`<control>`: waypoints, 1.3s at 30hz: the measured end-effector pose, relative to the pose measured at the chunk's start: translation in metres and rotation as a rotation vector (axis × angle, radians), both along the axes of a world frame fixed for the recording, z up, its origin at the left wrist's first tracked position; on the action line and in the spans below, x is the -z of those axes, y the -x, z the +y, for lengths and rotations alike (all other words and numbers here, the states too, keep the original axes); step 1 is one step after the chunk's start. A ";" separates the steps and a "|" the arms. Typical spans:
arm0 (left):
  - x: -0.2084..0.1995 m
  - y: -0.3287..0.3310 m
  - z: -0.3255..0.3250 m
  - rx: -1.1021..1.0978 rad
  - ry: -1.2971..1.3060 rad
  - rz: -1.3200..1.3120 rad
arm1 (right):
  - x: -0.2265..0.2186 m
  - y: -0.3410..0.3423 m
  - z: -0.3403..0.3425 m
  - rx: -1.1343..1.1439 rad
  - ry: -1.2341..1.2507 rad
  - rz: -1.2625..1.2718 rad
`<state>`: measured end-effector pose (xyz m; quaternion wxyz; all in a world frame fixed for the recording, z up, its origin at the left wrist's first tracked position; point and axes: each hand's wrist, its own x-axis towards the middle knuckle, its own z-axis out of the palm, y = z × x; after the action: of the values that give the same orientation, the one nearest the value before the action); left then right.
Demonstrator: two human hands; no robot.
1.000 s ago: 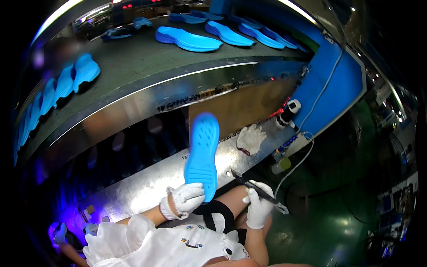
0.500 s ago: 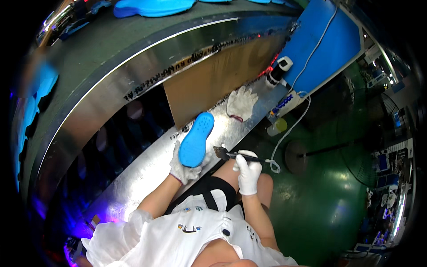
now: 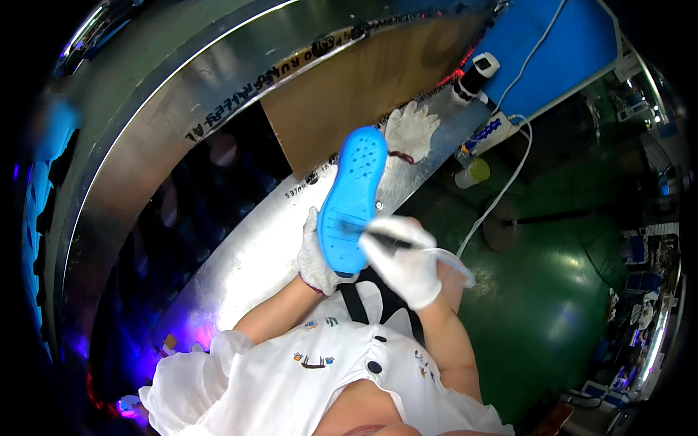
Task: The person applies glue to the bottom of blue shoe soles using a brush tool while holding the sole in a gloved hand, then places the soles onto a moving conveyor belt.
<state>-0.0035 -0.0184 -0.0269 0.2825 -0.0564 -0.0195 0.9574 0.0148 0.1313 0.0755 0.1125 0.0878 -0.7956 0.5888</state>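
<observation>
My left hand point(image 3: 314, 258), in a knitted white glove, grips a bright blue shoe sole point(image 3: 358, 185) by its lower end. The sole stands lengthwise, showing a face with small dimples at its upper end and ridges lower down. My right hand point(image 3: 407, 270), in a thin white glove, is closed round a dark-handled flat brush point(image 3: 391, 238). Motion smears the brush, and its bristles lie over the lower half of the sole. Beyond the sole, a loose white work glove point(image 3: 411, 132) rests on the metal ledge point(image 3: 251, 243).
A curved metal-sided conveyor point(image 3: 145, 138) rises beyond the ledge, with a cardboard sheet point(image 3: 363, 91) against it. At the right are a blue panel point(image 3: 556, 54), a white cable point(image 3: 502, 196), a yellow-lidded jar point(image 3: 474, 174) and a fan stand point(image 3: 545, 218).
My right hand has brought the brush leftward from beside the sole to over its surface. The sole appears larger and more upright. The whole view has shifted somewhat.
</observation>
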 end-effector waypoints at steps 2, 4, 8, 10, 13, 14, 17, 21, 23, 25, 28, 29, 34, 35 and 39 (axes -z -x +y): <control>-0.019 -0.012 0.007 0.062 0.071 -0.014 | -0.004 0.012 0.003 0.115 -0.295 0.207; -0.007 -0.012 0.012 -0.099 0.422 0.187 | -0.010 0.010 -0.006 -0.004 -0.501 0.436; 0.008 -0.012 0.012 -0.009 0.186 0.237 | -0.004 -0.001 0.004 -0.017 0.023 0.123; -0.013 -0.016 0.008 -0.023 0.744 0.570 | -0.005 0.006 0.010 0.117 0.026 0.129; -0.010 -0.014 0.021 -0.015 0.098 0.004 | -0.016 -0.014 0.002 -0.087 -0.318 0.365; -0.009 -0.010 0.019 -0.002 0.047 -0.009 | -0.019 -0.020 0.001 -0.135 -0.232 0.301; -0.006 -0.004 0.020 0.028 0.048 0.059 | -0.009 -0.018 0.007 0.021 0.213 -0.054; -0.019 0.002 0.024 -0.006 0.545 0.362 | -0.003 -0.022 0.001 -0.021 -0.187 0.390; -0.017 0.008 0.022 0.015 0.555 0.480 | -0.013 -0.035 -0.006 -0.098 -0.158 0.234; -0.015 0.010 0.020 -0.002 0.548 0.490 | -0.009 -0.029 0.001 0.012 0.170 -0.105; -0.007 0.011 0.018 -0.042 0.473 0.358 | 0.008 -0.021 0.003 0.156 -0.058 0.253; -0.010 0.013 0.015 0.005 0.638 0.368 | 0.004 -0.030 0.002 0.023 -0.201 0.392; -0.017 0.018 0.012 0.016 0.146 0.180 | 0.003 -0.029 -0.007 0.129 0.231 -0.048; -0.009 0.015 0.010 0.007 -0.069 0.079 | 0.006 -0.026 -0.005 0.215 0.341 -0.136; -0.013 0.025 0.011 0.016 0.187 0.218 | -0.005 -0.042 -0.024 -0.005 -0.109 0.363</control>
<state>-0.0284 -0.0078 -0.0139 0.2842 0.0215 0.1011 0.9532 0.0571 0.1077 0.0810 0.2476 0.2006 -0.7927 0.5197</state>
